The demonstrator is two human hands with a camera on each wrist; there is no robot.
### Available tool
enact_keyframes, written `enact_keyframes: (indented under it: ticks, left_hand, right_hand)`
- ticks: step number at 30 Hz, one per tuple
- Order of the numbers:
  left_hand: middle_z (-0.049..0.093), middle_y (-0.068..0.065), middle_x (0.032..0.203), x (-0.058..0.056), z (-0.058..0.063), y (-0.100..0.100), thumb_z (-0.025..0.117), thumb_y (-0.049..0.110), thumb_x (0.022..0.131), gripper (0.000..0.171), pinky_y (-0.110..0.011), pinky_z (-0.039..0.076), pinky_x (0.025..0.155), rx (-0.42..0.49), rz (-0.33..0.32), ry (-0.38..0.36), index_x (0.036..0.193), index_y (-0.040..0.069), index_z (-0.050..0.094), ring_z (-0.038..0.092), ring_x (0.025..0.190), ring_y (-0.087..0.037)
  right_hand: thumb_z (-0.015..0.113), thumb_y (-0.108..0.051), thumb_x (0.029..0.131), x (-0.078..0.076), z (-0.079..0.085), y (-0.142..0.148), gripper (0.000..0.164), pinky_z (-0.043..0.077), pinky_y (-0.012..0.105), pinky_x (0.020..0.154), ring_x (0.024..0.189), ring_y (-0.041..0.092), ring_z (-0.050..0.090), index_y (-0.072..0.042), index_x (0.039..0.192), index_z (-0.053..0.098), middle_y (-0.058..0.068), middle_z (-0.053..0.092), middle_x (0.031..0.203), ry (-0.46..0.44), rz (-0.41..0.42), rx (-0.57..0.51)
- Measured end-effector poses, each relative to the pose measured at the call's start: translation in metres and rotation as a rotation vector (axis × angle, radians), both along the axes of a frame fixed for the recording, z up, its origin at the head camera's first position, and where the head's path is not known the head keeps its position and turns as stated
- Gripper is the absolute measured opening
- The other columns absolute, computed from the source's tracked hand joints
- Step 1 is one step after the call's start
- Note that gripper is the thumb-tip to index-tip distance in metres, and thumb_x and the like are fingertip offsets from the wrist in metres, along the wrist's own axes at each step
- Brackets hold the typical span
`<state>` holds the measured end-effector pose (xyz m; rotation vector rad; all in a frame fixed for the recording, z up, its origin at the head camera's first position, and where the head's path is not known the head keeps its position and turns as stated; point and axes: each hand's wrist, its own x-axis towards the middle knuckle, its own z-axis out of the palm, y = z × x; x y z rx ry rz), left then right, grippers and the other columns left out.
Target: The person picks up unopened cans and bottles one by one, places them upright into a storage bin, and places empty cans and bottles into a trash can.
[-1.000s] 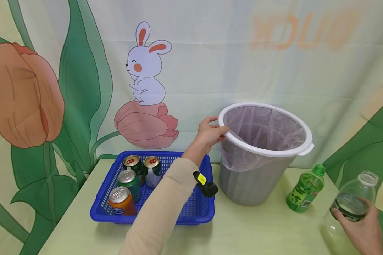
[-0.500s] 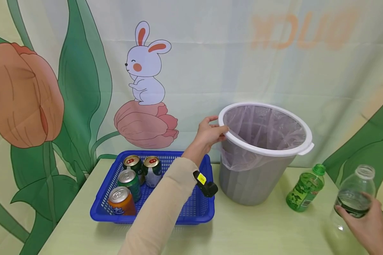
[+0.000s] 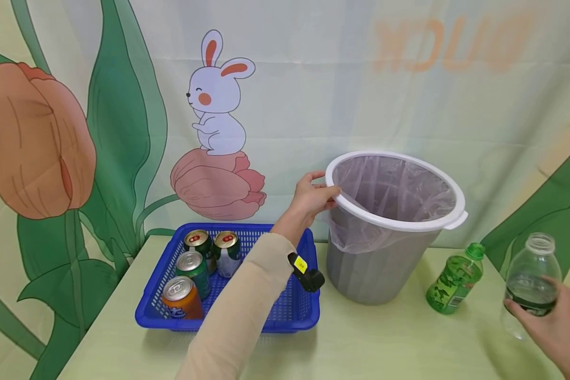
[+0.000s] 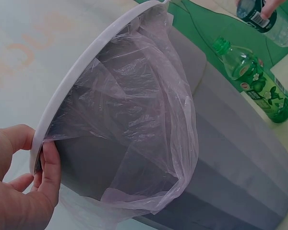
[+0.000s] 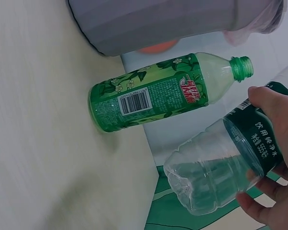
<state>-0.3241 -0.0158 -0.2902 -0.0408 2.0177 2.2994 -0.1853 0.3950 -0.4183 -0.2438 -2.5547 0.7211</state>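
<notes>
At the left rim of a grey bin [image 3: 380,272] with a white rim, my left hand [image 3: 311,198] pinches the edge between thumb and fingers, as the left wrist view also shows. A thin pinkish plastic liner [image 4: 175,110] is folded over that rim. On the right, my right hand [image 3: 556,322] grips a clear plastic bottle [image 5: 206,167] with a dark green label. The bottle has no cap, and its base is off the table in the right wrist view. Beside it a green-labelled drink bottle [image 5: 149,96] stands upright on the table, apart from the hand.
Left of the bin is a blue plastic basket [image 3: 294,323] holding several cans, among them an orange can [image 3: 182,300] and a green can [image 3: 193,274]. My left forearm passes over the basket. Behind the table [image 3: 361,343] hangs a printed cloth [image 3: 313,95].
My right hand has moved slightly up and to the right with the clear bottle, which now stands more upright. My left hand stays at the bin's rim.
</notes>
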Motion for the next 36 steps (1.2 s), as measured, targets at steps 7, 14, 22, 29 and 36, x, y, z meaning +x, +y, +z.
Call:
enact_keyframes:
  ticks: [7,14,22,29,36]
  left_hand:
    - [0.057,-0.009,0.103,0.000,0.000,0.000,0.065,0.002,0.079,0.057,-0.023,0.054,0.063,0.000,-0.001,-0.002,0.131,0.014,0.044,0.061,0.069,-0.017]
    - [0.057,-0.009,0.103,0.002,0.001,0.000,0.065,0.003,0.079,0.058,-0.023,0.054,0.064,-0.004,-0.006,-0.002,0.131,0.014,0.043,0.061,0.069,-0.017]
    - [0.057,-0.010,0.104,0.003,0.002,-0.001,0.065,0.003,0.080,0.057,-0.024,0.054,0.065,-0.005,-0.007,0.000,0.131,0.015,0.043,0.061,0.070,-0.017]
    - [0.057,-0.010,0.104,0.002,0.001,-0.001,0.065,0.003,0.080,0.058,-0.024,0.054,0.065,-0.009,-0.003,0.003,0.132,0.014,0.043,0.061,0.069,-0.017]
    - [0.057,-0.009,0.105,0.003,0.002,-0.001,0.065,0.003,0.080,0.058,-0.024,0.054,0.065,-0.008,-0.004,0.000,0.132,0.015,0.043,0.061,0.071,-0.017]
  right_hand:
    - [0.074,-0.014,0.075,-0.002,0.009,-0.001,0.082,0.036,0.065,0.075,0.099,0.057,0.040,0.018,0.133,0.026,0.044,0.038,0.116,0.042,0.015,0.015]
    - [0.075,-0.012,0.072,-0.006,0.021,-0.001,0.079,0.036,0.064,0.072,0.096,0.056,0.042,0.018,0.130,0.030,0.043,0.041,0.112,0.090,0.055,0.069]
    - [0.076,-0.011,0.072,-0.011,0.035,0.000,0.081,0.035,0.065,0.073,0.096,0.056,0.040,0.016,0.131,0.028,0.043,0.039,0.113,0.100,0.089,0.119]
    - [0.075,0.001,0.066,-0.019,0.051,0.002,0.079,0.036,0.065,0.071,0.093,0.056,0.042,0.018,0.129,0.031,0.043,0.041,0.111,0.195,0.148,0.135]
    - [0.075,0.003,0.065,-0.024,0.066,0.000,0.080,0.035,0.066,0.070,0.094,0.057,0.041,0.017,0.129,0.031,0.043,0.040,0.111,0.225,0.174,0.155]
